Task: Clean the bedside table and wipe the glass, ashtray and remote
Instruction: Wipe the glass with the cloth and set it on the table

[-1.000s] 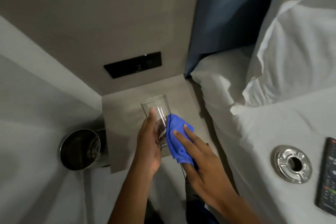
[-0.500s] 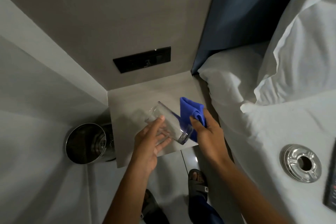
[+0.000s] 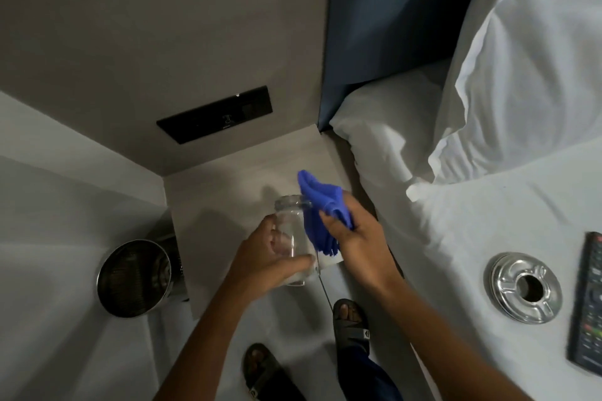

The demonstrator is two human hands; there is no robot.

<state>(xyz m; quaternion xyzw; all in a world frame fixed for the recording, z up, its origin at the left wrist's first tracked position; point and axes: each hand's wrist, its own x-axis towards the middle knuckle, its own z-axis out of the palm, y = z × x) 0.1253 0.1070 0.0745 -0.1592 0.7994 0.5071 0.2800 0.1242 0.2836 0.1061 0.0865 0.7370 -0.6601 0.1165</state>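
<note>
A clear drinking glass [image 3: 293, 221] is held upright above the front of the grey bedside table [image 3: 228, 198], with my left hand [image 3: 270, 257] wrapped round its lower part. My right hand [image 3: 358, 244] grips a blue cloth [image 3: 321, 212] pressed against the right side of the glass near its rim. A round metal ashtray [image 3: 526, 286] lies on the white bed sheet at the right. Beside it, at the frame's right edge, lies a black remote [image 3: 586, 309], partly cut off.
A shiny metal bin [image 3: 136, 277] stands on the floor left of the table. A black switch panel [image 3: 215, 114] sits on the wall behind it. White pillows [image 3: 521, 75] and the bed fill the right side. My sandalled feet [image 3: 350, 319] are below.
The glass went from tilted on its side to upright in my left hand. The blue cloth moved from behind the glass's base to its right side near the rim.
</note>
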